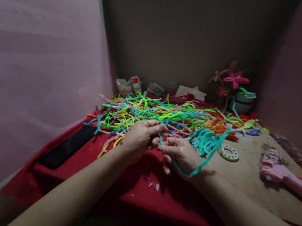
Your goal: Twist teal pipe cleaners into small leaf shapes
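A teal pipe cleaner (205,162) is pinched between my two hands over the near part of the red cloth. My left hand (142,134) grips its short upper end with thumb and forefinger. Just below, my right hand (180,152) pinches the same strand, whose long tail curls under and up past the right wrist. Behind the right hand lies a bundle of bent teal pipe cleaners (203,139). A large tangled heap of many-coloured pipe cleaners (151,109) spreads beyond both hands.
A dark phone-like slab (70,146) lies left on the red cloth (137,192). At right, a board (248,173) holds a round tape spool (228,152) and a pink tool (288,178), possibly a glue gun. A pink flower (236,80) and a pale pot (244,102) stand behind.
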The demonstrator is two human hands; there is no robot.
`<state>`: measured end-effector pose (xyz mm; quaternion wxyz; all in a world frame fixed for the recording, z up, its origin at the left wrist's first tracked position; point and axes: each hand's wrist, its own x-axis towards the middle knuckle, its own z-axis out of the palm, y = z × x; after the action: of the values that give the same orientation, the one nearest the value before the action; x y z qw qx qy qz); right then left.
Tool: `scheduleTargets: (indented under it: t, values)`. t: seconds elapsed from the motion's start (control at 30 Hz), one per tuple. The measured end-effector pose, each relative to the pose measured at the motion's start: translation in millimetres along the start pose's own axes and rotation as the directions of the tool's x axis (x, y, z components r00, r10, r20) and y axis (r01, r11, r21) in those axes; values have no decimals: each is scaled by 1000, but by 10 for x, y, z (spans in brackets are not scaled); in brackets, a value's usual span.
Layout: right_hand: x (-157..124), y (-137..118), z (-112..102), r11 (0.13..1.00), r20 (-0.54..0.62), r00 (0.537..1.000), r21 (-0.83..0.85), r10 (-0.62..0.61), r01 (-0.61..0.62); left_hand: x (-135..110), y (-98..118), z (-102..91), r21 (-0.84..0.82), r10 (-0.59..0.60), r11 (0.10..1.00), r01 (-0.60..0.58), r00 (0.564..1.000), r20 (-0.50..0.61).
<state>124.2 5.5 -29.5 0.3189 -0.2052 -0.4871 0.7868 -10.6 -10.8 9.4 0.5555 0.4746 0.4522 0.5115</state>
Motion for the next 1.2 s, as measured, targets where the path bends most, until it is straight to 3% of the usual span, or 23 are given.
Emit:
scheduleTargets:
  t: [0.07, 0.13, 0.3, 0.53, 0.67, 0.87, 0.97, 1.03, 1.13, 1.2]
  values:
    - [8, 7, 0, 1000, -3, 1000, -7, -12, 12, 51, 28, -11, -135, -60, 989, 61, 998, 9]
    - [11, 6, 7, 1000, -14, 1000, -8, 4, -4, 94, 75, -47, -192, -50, 980, 43, 998, -33]
    - [-11, -34, 3, 993, 34, 994, 46, 104, -105, 158, 234, -173, -138, 62, 986, -96, 971, -230]
    - [-18, -103, -58, 971, 141, 974, 137, 179, -198, 328, 409, -468, -184, 213, 945, -271, 935, -284]
    - [9, -105, -80, 970, 153, 968, 113, 199, -217, 423, 492, -682, -218, 210, 924, -313, 895, -394]
    - [15, -76, -88, 973, 146, 972, 112, 184, -201, 514, 485, -872, -244, 230, 898, -367, 863, -449]
    - [9, -105, -80, 985, 71, 993, 140, 93, -102, 542, 432, -855, -247, 253, 895, -371, 879, -405]
    - [14, -146, -81, 984, -42, 999, 175, -14, 21, 526, 389, -792, -193, 260, 920, -341, 900, -351]
    - [35, -218, -99, 947, -227, 965, 258, -132, 190, 430, 304, -608, -36, 295, 947, -319, 908, -297]
    - [54, -255, -115, 919, -309, 937, 299, -162, 257, 335, 231, -437, 9, 209, 978, -211, 963, -168]
